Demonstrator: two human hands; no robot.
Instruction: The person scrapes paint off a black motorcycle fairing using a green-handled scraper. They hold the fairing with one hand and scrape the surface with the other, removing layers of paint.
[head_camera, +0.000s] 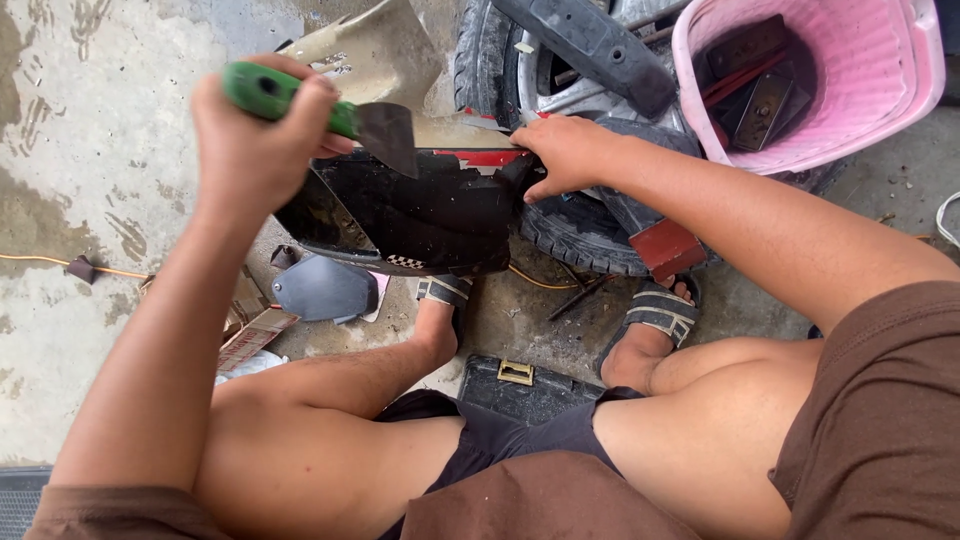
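Observation:
My left hand (250, 135) is closed around the green handle of a scraper (385, 130), whose metal blade rests against the top edge of a black plastic panel (420, 215). That panel carries patches of red and a small checkered strip. My right hand (565, 150) grips the panel's upper right corner, steadying it. The panel leans against a tyre (575, 235) in front of my knees.
A pink bucket (900, 80) with metal parts stands at the top right. A wheel and a black bar (590, 45) lie behind the panel. A grey plastic piece (320, 290), a cardboard box (250, 335) and a black toolbox (520, 385) sit by my sandalled feet. A yellow cord crosses the wet concrete.

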